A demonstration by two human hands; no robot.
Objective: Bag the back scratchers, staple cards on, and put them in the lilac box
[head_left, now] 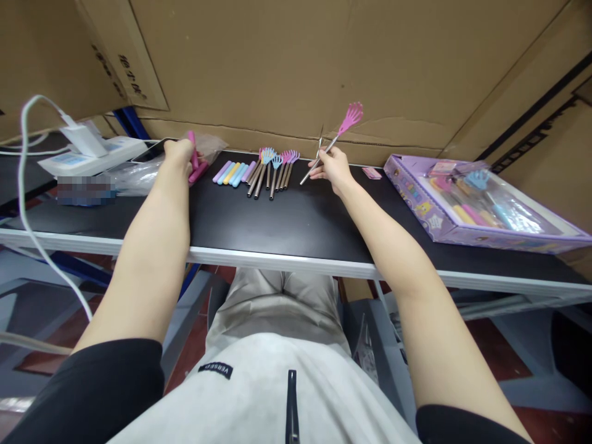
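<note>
My right hand (333, 171) is closed around the metal rod of a back scratcher with a pink claw-shaped head (352, 117), raised toward the cardboard at the back. A thin pointed metal piece (320, 140) shows beside those fingers; its kind is unclear. On the left, my left hand (181, 153) grips pink handles (198, 171), with part of them hidden by the palm. Between both hands lie several pastel handles (234, 174) in a row. Beside them sit several back scratchers (272, 169) with metal rods and blue, pink, purple and yellow heads.
A purple box (416, 203) with bagged scratchers and handles stands on the right of the black table (282, 228). Near it is a small pink card (372, 173). A power strip (95, 157) with a white cable and plastic bags (139, 177) occupy the left. Cardboard walls the back.
</note>
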